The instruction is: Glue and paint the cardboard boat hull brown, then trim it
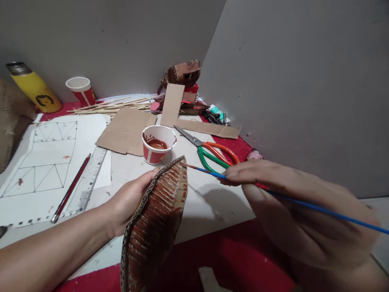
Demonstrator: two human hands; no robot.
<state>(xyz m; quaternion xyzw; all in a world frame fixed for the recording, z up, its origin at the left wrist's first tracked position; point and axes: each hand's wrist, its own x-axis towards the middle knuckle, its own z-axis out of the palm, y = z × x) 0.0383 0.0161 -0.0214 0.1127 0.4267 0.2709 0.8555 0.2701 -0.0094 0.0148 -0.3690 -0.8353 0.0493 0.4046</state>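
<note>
"Where's the cardboard piece (154, 215)?"

"At seven o'clock from the view's centre. The left grip (132, 202) is closed on its corrugated edge, fingers mostly hidden, probably to steady it."

"And the right grip (298, 219)?"

"Pinching the blue paintbrush (291, 199) between thumb and fingers, likely for fine control; its tip touches or nearly touches the piece's top."

"The paint cup (154, 156)?"

"On the worktop (188, 263), twelve o'clock from the piece, presumably for easy reach."

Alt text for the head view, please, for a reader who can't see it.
The left hand holds a curved cardboard piece, ridged and partly painted brown, while the right hand holds a blue paintbrush to the piece's upper tip. Beyond are a cup of brown paint, scissors and flat cardboard.
</note>
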